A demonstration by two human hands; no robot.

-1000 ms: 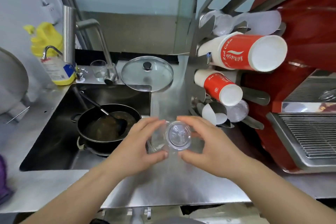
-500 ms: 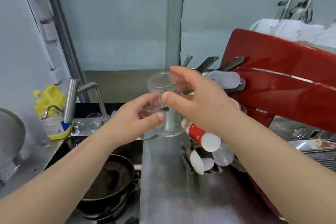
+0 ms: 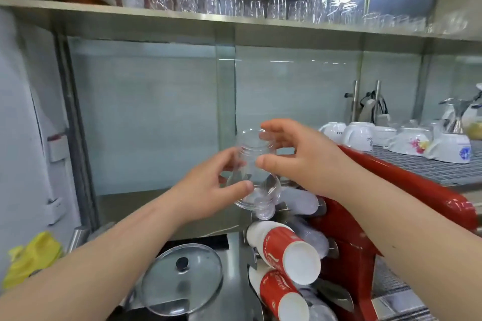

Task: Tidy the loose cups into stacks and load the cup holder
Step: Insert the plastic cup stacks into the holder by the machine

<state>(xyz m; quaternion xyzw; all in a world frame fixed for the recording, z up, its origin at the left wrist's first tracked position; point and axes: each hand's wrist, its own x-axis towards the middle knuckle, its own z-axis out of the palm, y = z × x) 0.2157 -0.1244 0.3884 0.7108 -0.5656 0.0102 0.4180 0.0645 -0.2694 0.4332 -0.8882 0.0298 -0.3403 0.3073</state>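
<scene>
A stack of clear plastic cups (image 3: 251, 174) is held upside down in mid-air in front of me, base up and slightly tilted. My left hand (image 3: 208, 185) grips its lower, wider part from the left. My right hand (image 3: 294, 154) pinches its upper part from the right. Below it the metal cup holder (image 3: 284, 210) carries stacks lying sideways: a large red-and-white paper cup stack (image 3: 284, 250), a smaller red paper cup stack (image 3: 280, 294), and clear cup stacks (image 3: 300, 200) at the top.
A red coffee machine (image 3: 407, 198) stands at right with white ceramic cups (image 3: 360, 135) on its top grate. A glass pot lid (image 3: 182, 279) lies on the steel counter. Yellow gloves (image 3: 31, 258) at far left. A high shelf (image 3: 234, 23) holds several glasses.
My view has tilted upward, from the counter and sink to the wall and shelf. Both hands have raised the clear cup stack from counter height to above the cup holder.
</scene>
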